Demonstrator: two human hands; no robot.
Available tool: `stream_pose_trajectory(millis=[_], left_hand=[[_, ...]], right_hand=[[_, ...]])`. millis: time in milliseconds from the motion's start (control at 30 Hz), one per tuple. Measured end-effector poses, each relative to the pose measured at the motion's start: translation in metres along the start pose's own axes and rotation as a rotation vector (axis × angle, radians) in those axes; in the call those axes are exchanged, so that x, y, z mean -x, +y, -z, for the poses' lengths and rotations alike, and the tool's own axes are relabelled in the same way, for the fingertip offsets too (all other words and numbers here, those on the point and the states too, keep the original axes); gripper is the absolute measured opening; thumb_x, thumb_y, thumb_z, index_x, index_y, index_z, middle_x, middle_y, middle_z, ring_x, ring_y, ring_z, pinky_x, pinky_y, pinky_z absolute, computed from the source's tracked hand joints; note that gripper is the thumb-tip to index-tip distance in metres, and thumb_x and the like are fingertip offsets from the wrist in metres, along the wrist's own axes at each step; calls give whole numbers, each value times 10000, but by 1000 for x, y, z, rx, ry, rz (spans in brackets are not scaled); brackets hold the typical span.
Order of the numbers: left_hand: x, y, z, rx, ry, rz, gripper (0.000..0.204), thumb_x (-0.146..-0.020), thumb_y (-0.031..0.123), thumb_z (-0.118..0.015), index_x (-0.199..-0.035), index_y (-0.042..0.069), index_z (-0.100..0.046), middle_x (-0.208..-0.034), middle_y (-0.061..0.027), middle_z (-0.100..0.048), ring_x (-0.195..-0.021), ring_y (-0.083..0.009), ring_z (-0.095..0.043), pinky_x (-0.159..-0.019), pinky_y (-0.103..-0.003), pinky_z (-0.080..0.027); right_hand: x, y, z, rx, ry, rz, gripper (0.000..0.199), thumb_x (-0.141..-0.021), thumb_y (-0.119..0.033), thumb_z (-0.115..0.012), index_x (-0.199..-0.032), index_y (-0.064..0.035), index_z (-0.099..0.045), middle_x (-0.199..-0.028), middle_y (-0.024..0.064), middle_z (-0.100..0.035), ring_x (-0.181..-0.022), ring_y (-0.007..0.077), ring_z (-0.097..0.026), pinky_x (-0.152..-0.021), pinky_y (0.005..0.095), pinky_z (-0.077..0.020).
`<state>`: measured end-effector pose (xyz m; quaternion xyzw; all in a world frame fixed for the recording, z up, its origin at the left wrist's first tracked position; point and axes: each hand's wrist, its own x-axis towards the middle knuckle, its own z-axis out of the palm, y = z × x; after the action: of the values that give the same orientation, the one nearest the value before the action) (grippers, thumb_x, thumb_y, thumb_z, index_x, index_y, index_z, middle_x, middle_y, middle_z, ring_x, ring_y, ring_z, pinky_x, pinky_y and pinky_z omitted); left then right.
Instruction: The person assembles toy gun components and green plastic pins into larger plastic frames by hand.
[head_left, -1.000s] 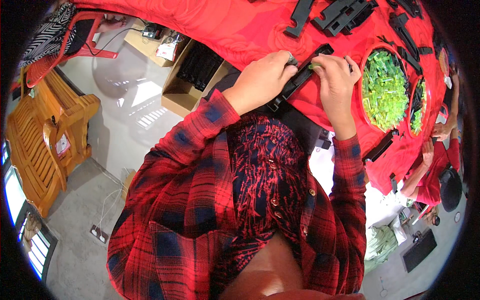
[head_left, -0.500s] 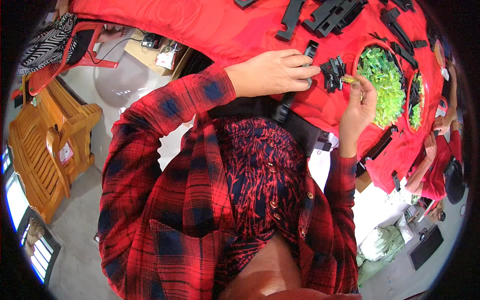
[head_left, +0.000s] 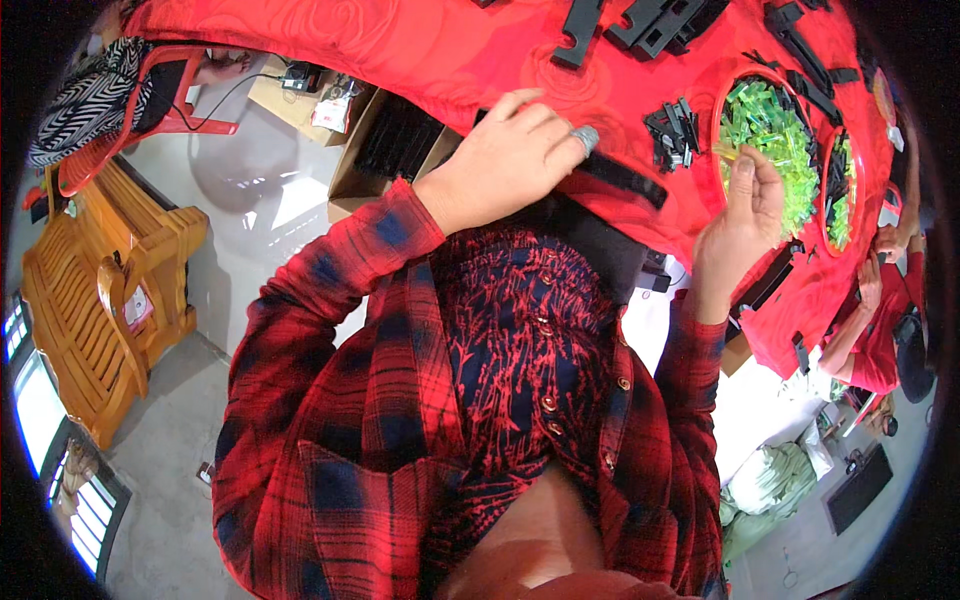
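My left hand (head_left: 512,158) is curled over a long black plastic part (head_left: 628,180) at the near edge of the red-covered table. A grey band sits on one of its fingers. Between the thumb and fingers of my right hand (head_left: 742,200) is a small yellow translucent strip (head_left: 726,153). That hand is over the near left side of a red-rimmed tray (head_left: 716,118) full of green and yellow translucent pieces (head_left: 765,130). A small pile of short black pieces (head_left: 673,135) lies between my hands.
Larger black plastic parts (head_left: 660,25) lie at the far side of the red tablecloth (head_left: 420,45). A smaller tray (head_left: 838,190) of green and black pieces stands at right, near another person's arms (head_left: 862,300). An open cardboard box (head_left: 345,170) with black parts stands left.
My left hand has moved left and nearer, and the black part has turned from upright to slanting crosswise. My right hand has shifted right with the yellow strip, onto the tray's edge.
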<state>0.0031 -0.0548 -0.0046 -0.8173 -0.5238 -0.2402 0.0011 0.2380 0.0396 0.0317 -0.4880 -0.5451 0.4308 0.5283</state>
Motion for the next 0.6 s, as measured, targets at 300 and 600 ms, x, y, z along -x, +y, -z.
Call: stream_pose_trajectory(millis=[300,600], left_hand=[[6,3,-21,135,143,321,339,-740,227,-799,-1016,78,-672,-899,-68,-604,-893,-278,-590,-836,-397,-456],[1,-3,-15,213,7,456,348,-773,294,-783,-1013,58,-694,-888,-113,-609,-894,-326,-591,-815,-427,-479]], right_hand=[[36,22,-32,204,-253,113,124,-935,-71,-685,-1048,-21,-675,-937,32,-664,-886,127,-604,-828,284,-466],[31,41,-52,705,-324,538,146,-905,-177,-715,-1041,-122,-711,-944,3,-681,-940,168,-597,-955,352,-330]])
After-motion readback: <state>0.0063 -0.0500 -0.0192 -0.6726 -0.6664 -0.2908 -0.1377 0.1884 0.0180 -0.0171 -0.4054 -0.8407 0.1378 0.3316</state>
